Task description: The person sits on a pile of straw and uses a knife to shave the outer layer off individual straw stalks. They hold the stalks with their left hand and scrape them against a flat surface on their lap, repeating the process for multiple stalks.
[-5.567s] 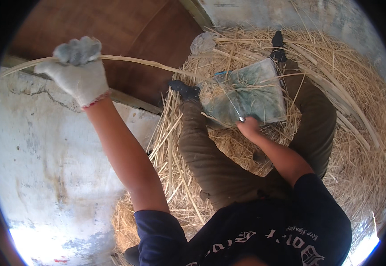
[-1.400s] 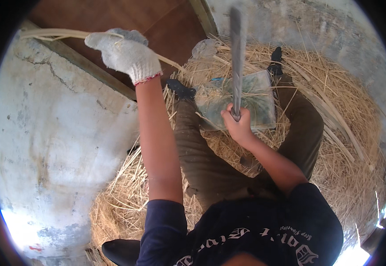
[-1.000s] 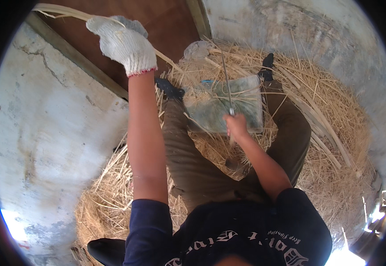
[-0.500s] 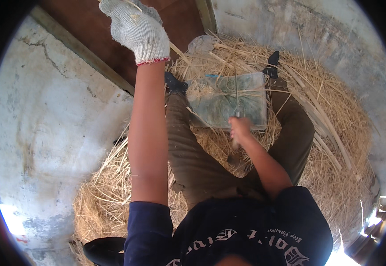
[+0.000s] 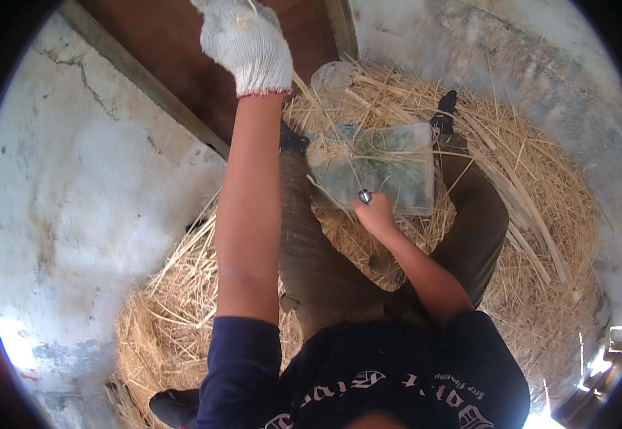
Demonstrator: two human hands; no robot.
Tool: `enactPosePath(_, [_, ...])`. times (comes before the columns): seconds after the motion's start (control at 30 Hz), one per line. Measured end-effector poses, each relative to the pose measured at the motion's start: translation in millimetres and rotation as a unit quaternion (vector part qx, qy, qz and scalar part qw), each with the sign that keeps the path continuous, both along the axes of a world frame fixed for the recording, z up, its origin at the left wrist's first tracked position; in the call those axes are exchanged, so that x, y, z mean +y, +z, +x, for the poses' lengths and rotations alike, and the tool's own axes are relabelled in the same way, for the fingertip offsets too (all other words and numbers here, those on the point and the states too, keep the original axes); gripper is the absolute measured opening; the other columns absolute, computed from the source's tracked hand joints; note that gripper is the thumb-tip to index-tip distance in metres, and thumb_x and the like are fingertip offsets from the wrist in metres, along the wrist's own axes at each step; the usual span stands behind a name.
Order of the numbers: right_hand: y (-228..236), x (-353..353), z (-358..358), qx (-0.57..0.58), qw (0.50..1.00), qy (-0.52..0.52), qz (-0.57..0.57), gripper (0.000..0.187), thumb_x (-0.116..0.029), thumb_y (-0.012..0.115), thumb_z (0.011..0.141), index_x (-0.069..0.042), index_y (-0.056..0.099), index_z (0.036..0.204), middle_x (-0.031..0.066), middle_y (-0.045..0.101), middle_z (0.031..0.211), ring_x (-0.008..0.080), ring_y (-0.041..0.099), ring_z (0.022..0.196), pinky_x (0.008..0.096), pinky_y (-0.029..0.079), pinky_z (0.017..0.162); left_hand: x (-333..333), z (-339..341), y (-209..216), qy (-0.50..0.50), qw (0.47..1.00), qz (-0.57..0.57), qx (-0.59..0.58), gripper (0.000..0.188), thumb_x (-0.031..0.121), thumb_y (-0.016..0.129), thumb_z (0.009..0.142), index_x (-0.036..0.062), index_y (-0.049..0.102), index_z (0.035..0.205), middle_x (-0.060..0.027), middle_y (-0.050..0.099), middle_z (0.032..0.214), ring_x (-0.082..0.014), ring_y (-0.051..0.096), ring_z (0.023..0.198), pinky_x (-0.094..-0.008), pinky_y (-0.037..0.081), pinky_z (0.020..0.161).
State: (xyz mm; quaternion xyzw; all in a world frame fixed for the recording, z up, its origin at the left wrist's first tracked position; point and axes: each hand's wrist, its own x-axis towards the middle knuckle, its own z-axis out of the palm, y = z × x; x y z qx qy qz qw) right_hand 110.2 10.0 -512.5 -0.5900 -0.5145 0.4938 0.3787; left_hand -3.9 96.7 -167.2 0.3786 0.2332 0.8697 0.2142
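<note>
My left hand (image 5: 248, 46), in a white knit glove with a red-edged cuff, is raised at the top left. It is closed on a pale plant strip (image 5: 299, 80), whose lower end trails toward the straw; the fingertips are partly cut off by the frame. My bare right hand (image 5: 374, 213) grips a long, thin-bladed knife (image 5: 364, 195) by its handle, most of which the fist hides. A metal collar shows above the fist, and the blade points up and away over a flat greenish slab (image 5: 396, 189) between my legs. Loose fibres lie across the slab.
Heaped straw and shavings (image 5: 539, 300) surround my legs, with longer flat strips (image 5: 521, 193) at the right. A grey stone (image 5: 332, 76) sits beyond the slab. Worn plaster walls (image 5: 111, 200) enclose the spot, and a reddish-brown panel (image 5: 175, 43) stands at the far left.
My right hand has shifted slightly left, and the knife blade has swung from nearly upright to tilting left. The raised left hand sits a little farther right and lower in view.
</note>
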Motion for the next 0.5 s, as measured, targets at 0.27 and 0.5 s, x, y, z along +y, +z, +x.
enactPosePath(0.27, [62,-15,8,0.207,0.958,-0.021,0.197,0.027,-0.019,0.068,0.082,0.002,0.058,0.067,0.0087,0.050,0.053,0.0147,0.048,0.052,0.0370,0.041,0.053,7,-4,-3,-0.004,1.000,0.011,-0.011,0.058,0.061,0.054,0.101,0.0221,0.038,0.061,0.0067,0.033,0.051,-0.0095,0.033,0.039,-0.0285,0.026,0.038])
enactPosePath(0.5, [-24,5,10,-0.066,0.997,-0.010,0.022,0.028,-0.019,0.068,0.082,0.001,0.058,0.066,0.0071,0.051,0.053,0.0139,0.048,0.052,0.0387,0.040,0.054,4,-12,4,-0.144,0.987,-0.013,-0.069,0.059,0.061,0.053,0.101,0.0219,0.038,0.060,0.0064,0.036,0.052,-0.0097,0.034,0.040,-0.0281,0.027,0.039])
